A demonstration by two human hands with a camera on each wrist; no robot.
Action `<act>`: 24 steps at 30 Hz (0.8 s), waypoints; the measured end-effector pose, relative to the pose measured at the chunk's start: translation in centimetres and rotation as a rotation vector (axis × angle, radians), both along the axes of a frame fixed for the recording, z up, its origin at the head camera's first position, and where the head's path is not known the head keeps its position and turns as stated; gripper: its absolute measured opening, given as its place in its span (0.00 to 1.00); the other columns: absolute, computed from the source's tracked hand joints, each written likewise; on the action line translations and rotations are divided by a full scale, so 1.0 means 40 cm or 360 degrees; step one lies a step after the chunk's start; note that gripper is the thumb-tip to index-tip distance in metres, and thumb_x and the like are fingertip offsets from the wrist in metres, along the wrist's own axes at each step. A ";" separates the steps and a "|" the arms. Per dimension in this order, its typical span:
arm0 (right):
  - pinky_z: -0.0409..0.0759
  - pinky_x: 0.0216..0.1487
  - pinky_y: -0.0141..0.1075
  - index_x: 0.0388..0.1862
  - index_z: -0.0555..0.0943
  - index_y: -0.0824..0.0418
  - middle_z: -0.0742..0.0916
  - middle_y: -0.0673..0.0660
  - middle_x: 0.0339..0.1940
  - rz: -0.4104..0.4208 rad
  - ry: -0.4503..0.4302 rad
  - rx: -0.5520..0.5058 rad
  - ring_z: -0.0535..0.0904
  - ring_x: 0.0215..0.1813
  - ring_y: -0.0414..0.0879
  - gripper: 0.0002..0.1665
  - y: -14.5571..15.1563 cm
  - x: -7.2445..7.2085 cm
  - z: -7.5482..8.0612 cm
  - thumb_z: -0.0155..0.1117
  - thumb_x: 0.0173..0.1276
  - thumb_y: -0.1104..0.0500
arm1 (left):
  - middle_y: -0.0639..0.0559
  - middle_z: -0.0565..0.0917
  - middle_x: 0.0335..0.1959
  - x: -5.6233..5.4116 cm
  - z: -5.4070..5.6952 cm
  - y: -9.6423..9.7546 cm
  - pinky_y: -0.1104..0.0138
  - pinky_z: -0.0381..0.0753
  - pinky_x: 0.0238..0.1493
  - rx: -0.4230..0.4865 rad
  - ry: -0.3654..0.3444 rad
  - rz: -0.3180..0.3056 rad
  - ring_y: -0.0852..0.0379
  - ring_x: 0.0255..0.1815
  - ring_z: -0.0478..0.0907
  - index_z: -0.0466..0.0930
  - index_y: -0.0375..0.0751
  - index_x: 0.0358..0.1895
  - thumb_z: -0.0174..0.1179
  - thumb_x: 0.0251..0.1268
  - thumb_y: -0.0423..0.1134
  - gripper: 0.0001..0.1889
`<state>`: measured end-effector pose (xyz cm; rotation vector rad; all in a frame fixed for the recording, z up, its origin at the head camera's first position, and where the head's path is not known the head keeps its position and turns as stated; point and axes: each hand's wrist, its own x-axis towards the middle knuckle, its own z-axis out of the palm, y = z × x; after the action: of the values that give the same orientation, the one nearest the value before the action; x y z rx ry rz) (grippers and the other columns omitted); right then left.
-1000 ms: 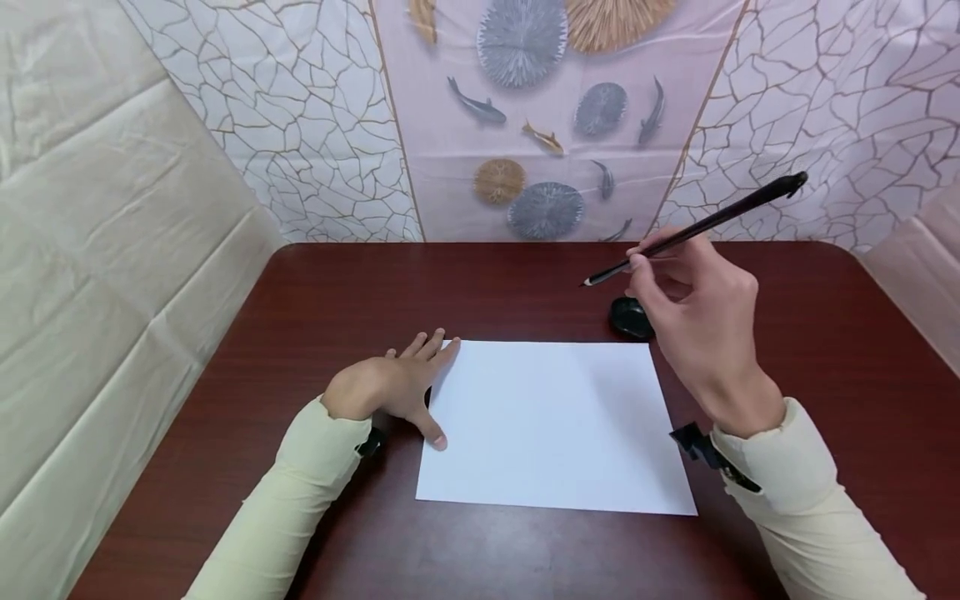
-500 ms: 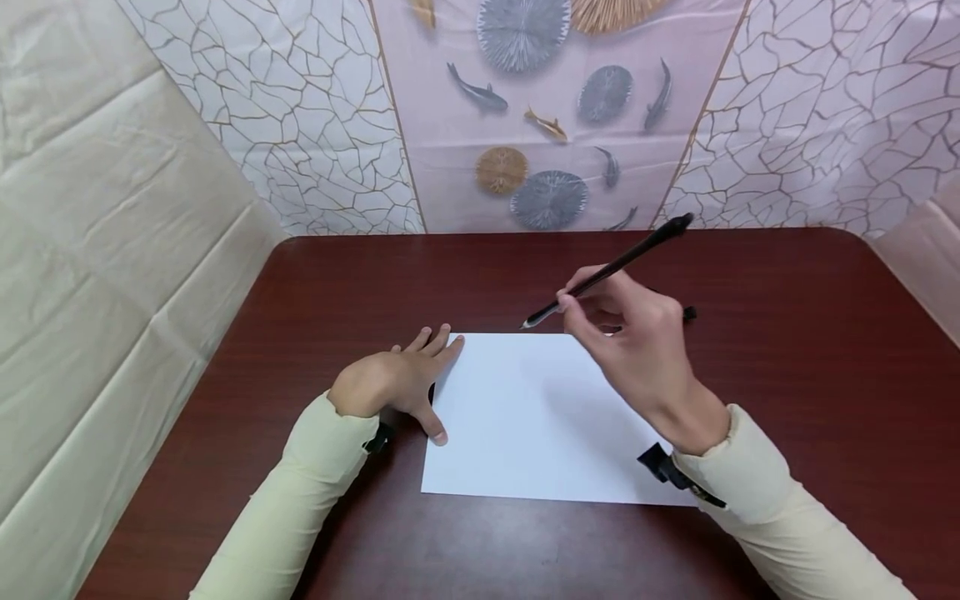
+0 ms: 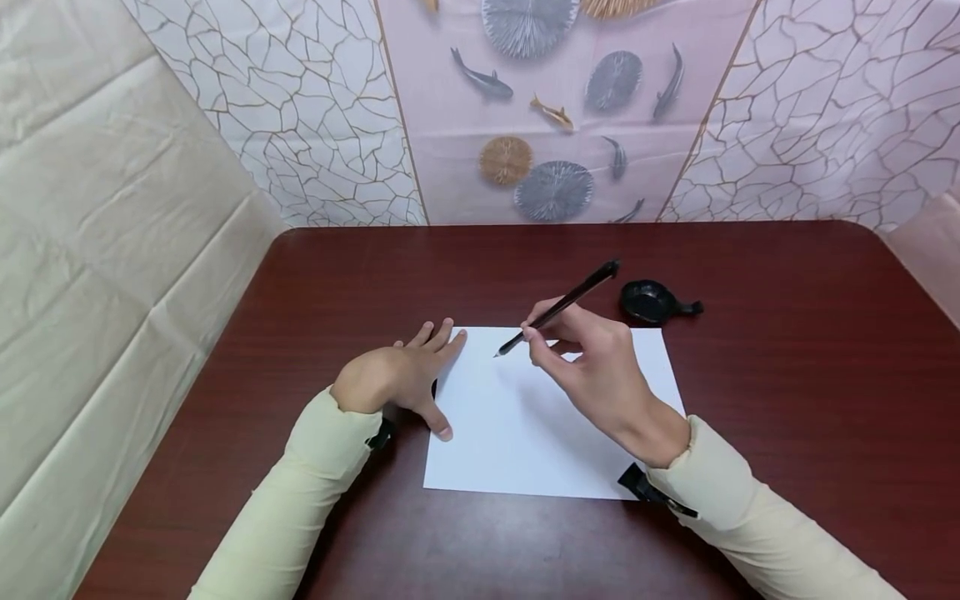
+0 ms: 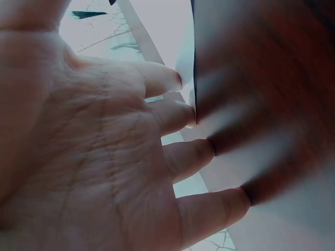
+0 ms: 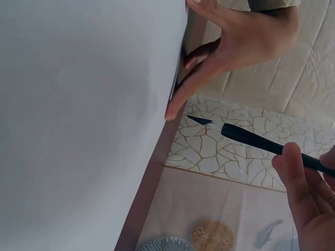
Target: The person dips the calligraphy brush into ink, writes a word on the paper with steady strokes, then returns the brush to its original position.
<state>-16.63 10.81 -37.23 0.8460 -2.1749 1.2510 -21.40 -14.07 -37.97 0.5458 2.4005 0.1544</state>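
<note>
A blank white sheet of paper (image 3: 487, 442) lies on the dark red-brown table. My left hand (image 3: 405, 375) rests at its left edge with fingers spread straight; the thumb and a fingertip touch the paper's border. In the left wrist view the palm (image 4: 94, 151) and several fingertips meet the table. My right hand (image 3: 596, 362) pinches a black ink brush (image 3: 573, 293) between thumb and fingers, tilted, its handle pointing up and right. Dark ink colours the brush's pointed tip, with white bristles behind it in the right wrist view. That tip hovers over the sheet's upper left part.
A small black ink dish (image 3: 647, 302) with a short handle stands just beyond the paper's upper right corner. The table (image 3: 360, 275) reaches back to a patterned cloth (image 3: 337, 125). Another pale cloth (image 3: 112, 250) hangs along the left side.
My right hand has carried the brush left and down from near the dish to above the paper. The dish now shows fully. My left hand keeps its place on the sheet's edge.
</note>
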 end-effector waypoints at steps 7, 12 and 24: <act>0.86 0.41 0.27 0.46 0.84 0.64 0.90 0.53 0.40 0.0041 -0.0083 -0.0027 0.92 0.41 0.45 0.13 -0.013 -0.001 -0.019 0.70 0.66 0.76 | 0.47 0.25 0.88 0.002 0.000 0.011 0.39 0.43 0.83 -0.0075 0.0023 0.0007 0.43 0.88 0.23 0.29 0.50 0.88 0.83 0.48 0.61 0.77; 0.87 0.41 0.28 0.47 0.84 0.65 0.90 0.53 0.40 0.0054 -0.0122 -0.0014 0.92 0.41 0.44 0.12 -0.019 -0.002 -0.028 0.70 0.67 0.75 | 0.47 0.25 0.88 0.002 0.000 0.014 0.39 0.44 0.83 -0.0103 0.0033 0.0013 0.43 0.88 0.23 0.29 0.50 0.88 0.84 0.47 0.61 0.77; 0.87 0.40 0.29 0.48 0.84 0.65 0.90 0.54 0.41 0.0050 -0.0131 0.0039 0.92 0.42 0.45 0.12 -0.021 -0.003 -0.035 0.71 0.67 0.75 | 0.45 0.25 0.88 0.001 0.001 0.015 0.38 0.44 0.82 -0.0118 0.0047 0.0007 0.41 0.88 0.24 0.29 0.49 0.88 0.83 0.47 0.62 0.77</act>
<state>-16.74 9.96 -38.64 0.8557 -2.2539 1.2980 -21.37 -13.49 -37.93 0.5122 2.4257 0.0594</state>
